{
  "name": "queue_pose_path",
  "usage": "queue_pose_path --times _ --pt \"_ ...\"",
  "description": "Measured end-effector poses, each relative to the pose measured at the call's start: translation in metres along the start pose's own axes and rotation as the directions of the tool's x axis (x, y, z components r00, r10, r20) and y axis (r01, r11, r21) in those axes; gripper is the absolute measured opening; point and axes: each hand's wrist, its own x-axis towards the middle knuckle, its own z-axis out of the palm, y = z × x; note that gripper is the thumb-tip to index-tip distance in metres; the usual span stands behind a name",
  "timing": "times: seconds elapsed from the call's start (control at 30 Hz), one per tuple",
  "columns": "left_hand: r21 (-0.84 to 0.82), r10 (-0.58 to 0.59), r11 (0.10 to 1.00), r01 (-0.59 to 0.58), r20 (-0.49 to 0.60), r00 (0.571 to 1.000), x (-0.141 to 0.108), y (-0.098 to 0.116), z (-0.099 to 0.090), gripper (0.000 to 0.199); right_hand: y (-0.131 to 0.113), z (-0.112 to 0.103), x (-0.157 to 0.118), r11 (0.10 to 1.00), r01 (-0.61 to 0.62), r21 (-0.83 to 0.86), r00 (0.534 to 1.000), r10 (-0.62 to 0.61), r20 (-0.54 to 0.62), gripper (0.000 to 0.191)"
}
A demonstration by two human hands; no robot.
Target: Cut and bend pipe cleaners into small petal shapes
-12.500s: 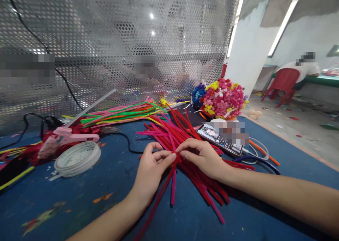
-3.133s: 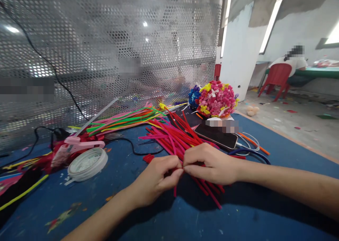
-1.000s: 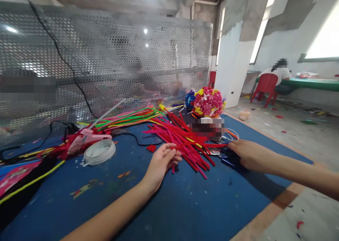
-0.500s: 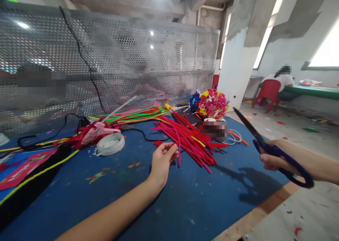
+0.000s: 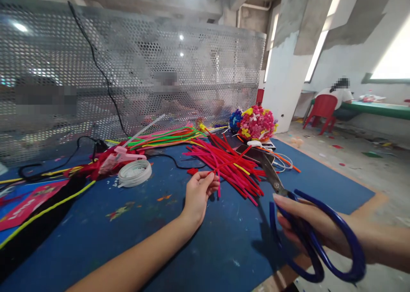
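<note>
My left hand [image 5: 199, 196] is over the blue table, thumb and fingers pinched on a thin red pipe cleaner [image 5: 237, 160] that extends right over a pile. Bright pink and red pipe cleaners [image 5: 245, 183] lie in that loose pile just beyond my fingers, with a yellow one among them. A small red fuzzy piece [image 5: 192, 171] shows beside my knuckles. In my right hand [image 5: 304, 213] are large scissors [image 5: 357, 262] with blue handles; their dark blades point up and left over the pile's right end.
Behind the pile are a phone [image 5: 258, 155], a white cable [image 5: 286, 161] and a pink flower ball [image 5: 259, 125]. To the left lie a tape roll [image 5: 134, 173] and a pink glue gun [image 5: 123, 156]. A perforated metal screen [image 5: 192, 78] borders the table. Someone sits by a green table [image 5: 374, 108].
My right hand has brought the scissors left and nearer the pile, and the handles are now spread wider. My left hand keeps its pinch almost in place. The view has shifted slightly.
</note>
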Motion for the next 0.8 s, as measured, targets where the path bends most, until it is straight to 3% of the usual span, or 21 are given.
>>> queue_pose_path --times 0.07,0.1,0.2,0.27,0.63,0.8 --pt "0.004 0.003 1.0 -0.003 -0.006 1.0 -0.002 0.0 0.001 0.019 -0.002 0.007 0.007 0.977 -0.206 0.062 0.978 0.206 0.007 0.061" --pt "0.006 0.005 1.0 -0.005 -0.011 1.0 -0.003 0.0 0.001 0.02 -0.005 0.01 0.009 0.978 -0.206 -0.019 0.978 0.206 0.009 0.062" --pt "0.001 0.01 1.0 -0.01 -0.026 1.0 -0.005 0.0 0.002 0.021 -0.014 0.015 0.009 0.929 0.009 -0.37 0.998 0.015 0.062 0.067" --pt "-0.008 0.011 1.0 -0.011 -0.037 0.999 -0.006 0.0 0.003 0.022 -0.02 0.019 0.008 0.876 0.094 -0.473 0.991 -0.037 0.129 0.07" --pt "0.011 -0.05 0.999 0.05 0.023 0.998 -0.01 -0.004 0.004 0.024 -0.04 0.044 0.033 0.917 -0.012 -0.398 0.993 0.057 0.101 0.064" --pt "-0.018 -0.088 0.996 0.089 0.033 0.996 -0.01 -0.005 0.003 0.02 -0.039 0.043 0.043 0.969 -0.045 -0.243 0.983 0.086 0.162 0.067"
